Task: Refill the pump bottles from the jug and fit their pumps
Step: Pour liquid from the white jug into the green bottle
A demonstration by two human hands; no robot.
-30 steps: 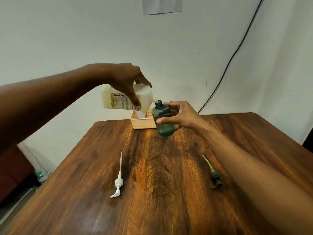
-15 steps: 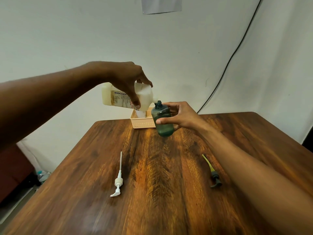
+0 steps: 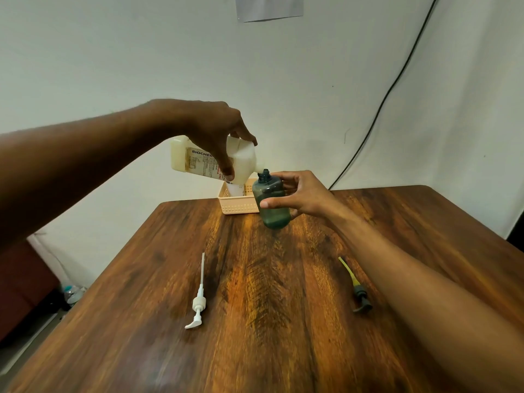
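Observation:
My left hand (image 3: 215, 131) grips a cream-white jug (image 3: 243, 163) from above and holds it tipped on its side, its spout at the open neck of a dark green bottle (image 3: 270, 205). My right hand (image 3: 300, 194) holds that bottle upright just above the table. A white pump (image 3: 198, 302) with its long tube lies on the wood at front left. A dark green pump (image 3: 358, 293) with a yellow tube lies at front right, beside my right forearm. A white bottle (image 3: 236, 190) stands in the basket, mostly hidden by the jug.
A peach plastic basket (image 3: 235, 205) sits at the far edge of the brown wooden table (image 3: 283, 321). A black cable (image 3: 377, 114) runs down the white wall behind. A plastic bottle (image 3: 72, 293) stands on the floor at left.
The jug has tilted a little more, spout lower, toward the green bottle's neck. Both hands stay nearly in place.

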